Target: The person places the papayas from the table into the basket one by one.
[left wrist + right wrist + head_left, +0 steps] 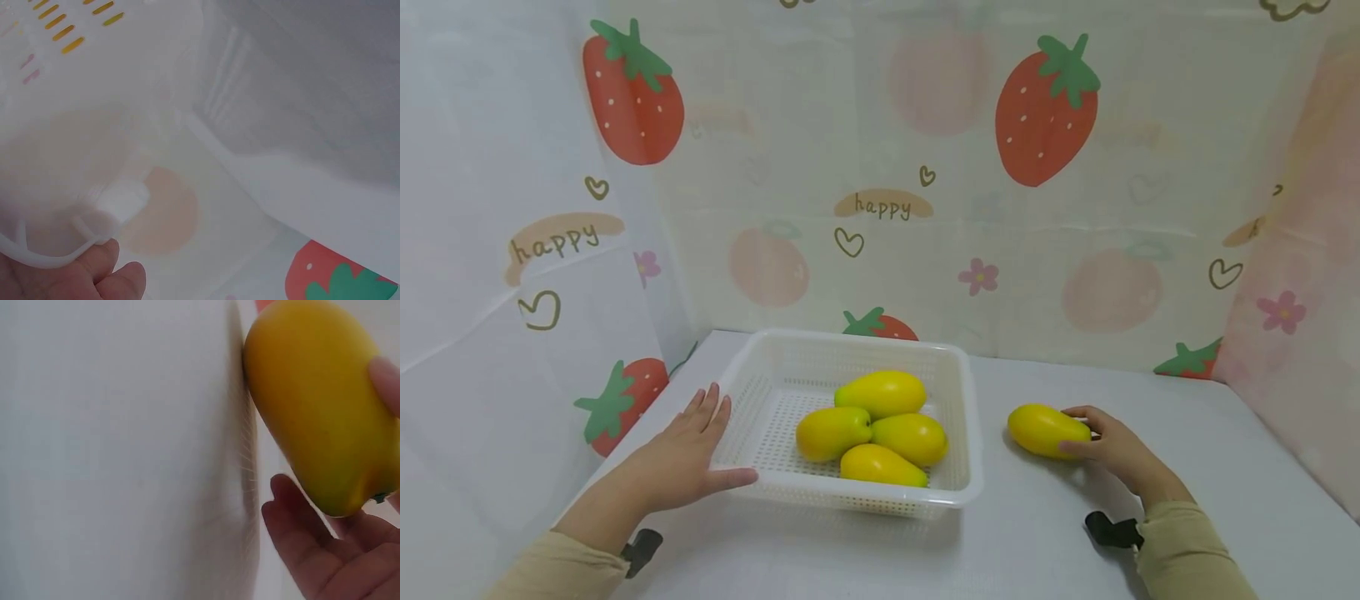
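Note:
A white plastic basket (pixel 966 433) stands on the table with several yellow mangoes (pixel 880 393) in it, green-tinged at their ends. Spread and nearly straight, the fingers of my left hand (pixel 677 462) lie along the basket's left side, the thumb at its front left corner. In the left wrist view, fingertips (pixel 128 281) show by the basket's edge. To the right of the basket, my right hand (pixel 1127 458) holds the stem end of another mango (pixel 1037 429), thumb and fingers on opposite sides. The right wrist view shows this mango (pixel 312 400) close up, with some lower fingers (pixel 300 537) apart from it.
A white cloth covers the table (pixel 1015 533). Behind it and on both sides hang pale sheets (pixel 880 125) printed with strawberries, hearts and flowers. Black straps or mounts (pixel 1112 531) sit at both wrists, by the beige sleeves (pixel 1187 542).

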{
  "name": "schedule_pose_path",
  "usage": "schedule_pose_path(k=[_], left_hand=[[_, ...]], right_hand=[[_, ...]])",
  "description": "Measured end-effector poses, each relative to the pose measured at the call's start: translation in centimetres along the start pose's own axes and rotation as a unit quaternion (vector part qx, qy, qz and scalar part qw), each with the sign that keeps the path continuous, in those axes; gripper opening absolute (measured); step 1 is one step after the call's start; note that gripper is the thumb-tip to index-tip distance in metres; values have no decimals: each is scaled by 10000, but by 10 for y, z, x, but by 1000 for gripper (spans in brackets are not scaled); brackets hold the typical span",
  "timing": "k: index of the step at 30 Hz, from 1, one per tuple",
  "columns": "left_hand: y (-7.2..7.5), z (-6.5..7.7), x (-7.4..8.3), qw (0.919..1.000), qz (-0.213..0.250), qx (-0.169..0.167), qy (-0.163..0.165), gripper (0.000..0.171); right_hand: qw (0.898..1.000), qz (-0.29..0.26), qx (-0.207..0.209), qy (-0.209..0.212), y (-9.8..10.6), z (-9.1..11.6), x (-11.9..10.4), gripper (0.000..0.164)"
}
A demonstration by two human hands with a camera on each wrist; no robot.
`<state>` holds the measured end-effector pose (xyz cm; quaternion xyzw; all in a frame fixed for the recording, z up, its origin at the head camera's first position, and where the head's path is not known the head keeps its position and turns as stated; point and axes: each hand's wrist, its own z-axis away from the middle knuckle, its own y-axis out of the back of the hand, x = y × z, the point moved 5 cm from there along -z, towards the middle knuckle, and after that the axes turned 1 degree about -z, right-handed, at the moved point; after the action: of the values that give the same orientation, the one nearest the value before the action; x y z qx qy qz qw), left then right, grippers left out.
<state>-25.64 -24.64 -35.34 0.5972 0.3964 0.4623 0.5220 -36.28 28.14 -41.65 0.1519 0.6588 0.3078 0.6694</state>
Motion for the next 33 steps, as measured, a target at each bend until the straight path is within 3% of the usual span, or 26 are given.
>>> schedule_pose_path(k=[6, 15, 26, 33], left_hand=[[1, 0, 1, 10000, 40, -13, 10, 117], [3, 1, 2, 10000, 61, 3, 30, 117], [2, 1, 2, 9999, 85, -23, 48, 117], [3, 1, 3, 9999, 70, -26, 72, 117]], right_hand=[[9993, -283, 93, 230, 6, 4, -9, 65], [9985, -293, 151, 430, 15, 5, -28, 65], [9965, -175, 277, 774, 11, 9, -74, 64], [9921, 15, 337, 1210, 5, 5, -108, 64]])
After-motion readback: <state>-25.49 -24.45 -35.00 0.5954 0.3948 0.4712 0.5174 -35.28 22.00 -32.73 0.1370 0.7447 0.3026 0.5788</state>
